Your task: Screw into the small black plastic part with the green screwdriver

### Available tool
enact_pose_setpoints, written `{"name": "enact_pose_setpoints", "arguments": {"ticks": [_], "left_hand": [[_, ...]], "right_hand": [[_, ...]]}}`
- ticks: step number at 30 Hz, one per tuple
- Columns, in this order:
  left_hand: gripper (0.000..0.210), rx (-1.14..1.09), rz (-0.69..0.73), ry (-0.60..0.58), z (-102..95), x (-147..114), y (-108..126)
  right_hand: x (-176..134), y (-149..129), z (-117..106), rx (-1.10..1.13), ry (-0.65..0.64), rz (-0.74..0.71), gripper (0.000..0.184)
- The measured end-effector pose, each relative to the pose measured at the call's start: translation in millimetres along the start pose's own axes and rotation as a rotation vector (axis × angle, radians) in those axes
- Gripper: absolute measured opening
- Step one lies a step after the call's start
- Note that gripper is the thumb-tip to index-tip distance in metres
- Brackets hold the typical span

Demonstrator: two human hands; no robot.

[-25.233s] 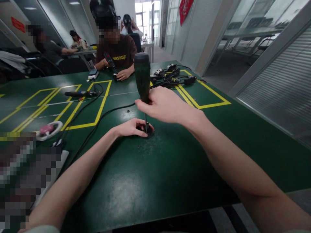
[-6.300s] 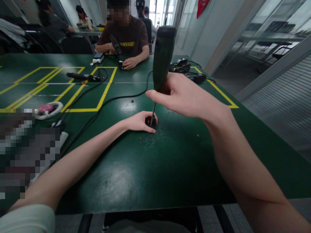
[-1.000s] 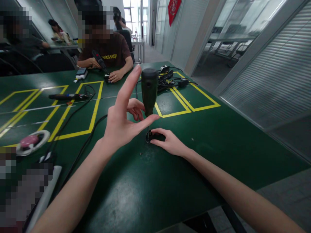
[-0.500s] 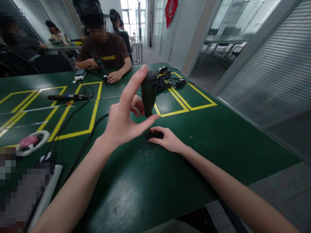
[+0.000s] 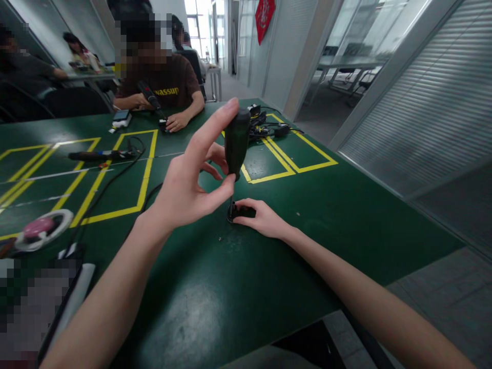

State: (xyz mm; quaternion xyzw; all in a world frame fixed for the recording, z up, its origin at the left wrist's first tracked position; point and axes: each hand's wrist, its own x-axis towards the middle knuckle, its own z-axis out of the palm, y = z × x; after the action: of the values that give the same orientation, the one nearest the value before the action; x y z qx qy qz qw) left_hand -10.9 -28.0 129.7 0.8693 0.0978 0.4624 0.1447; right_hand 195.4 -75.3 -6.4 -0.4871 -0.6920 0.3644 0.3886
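My left hand (image 5: 192, 179) is closed on a screwdriver (image 5: 237, 143) with a thick dark handle. Its index finger lies over the handle's top, and the thumb presses near the lower end. The thin shaft points down, its tip at a small black part (image 5: 231, 214) on the table. My right hand (image 5: 263, 218) pinches that part from the right, thumb and index finger curled round it. Part of the black piece is hidden by the fingers. A tiny screw-like bit (image 5: 220, 239) lies just in front of it.
Yellow tape (image 5: 111, 220) marks boxes on the green table (image 5: 315, 230). Tangled black cables (image 5: 265, 125) lie at the back. On the left are a corded black tool (image 5: 96, 155) and a pink-and-white round object (image 5: 40, 228). Across the table a person (image 5: 165, 87) holds a powered driver (image 5: 149, 97).
My left thumb has drawn in against the screwdriver's lower handle, where it was stretched out before. The shaft now shows down to the black part. My right hand keeps its hold.
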Motion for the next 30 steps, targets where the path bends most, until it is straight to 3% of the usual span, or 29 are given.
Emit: {"name": "enact_pose_setpoints", "arguments": {"ticks": [6,19,24,30], "left_hand": [[0.102,-0.042,-0.01,-0.002,1.6,1.1,-0.1],[0.095,-0.053,-0.083,-0.014,-2.5,0.6,0.7],[0.098,-0.01,-0.019,0.002,-1.5,1.4,-3.4],[0.097,0.023,-0.051,0.017,-2.3,1.2,-2.7]], "right_hand": [[3.8,-0.8,-4.2,0.001,-0.046,0.004,0.031],[7.0,1.8,-9.2,-0.028,-0.108,-0.051,0.032],[7.3,3.7,-9.1,-0.038,-0.109,-0.069,0.031],[7.3,4.7,-10.3,-0.052,-0.119,-0.097,0.03]]}}
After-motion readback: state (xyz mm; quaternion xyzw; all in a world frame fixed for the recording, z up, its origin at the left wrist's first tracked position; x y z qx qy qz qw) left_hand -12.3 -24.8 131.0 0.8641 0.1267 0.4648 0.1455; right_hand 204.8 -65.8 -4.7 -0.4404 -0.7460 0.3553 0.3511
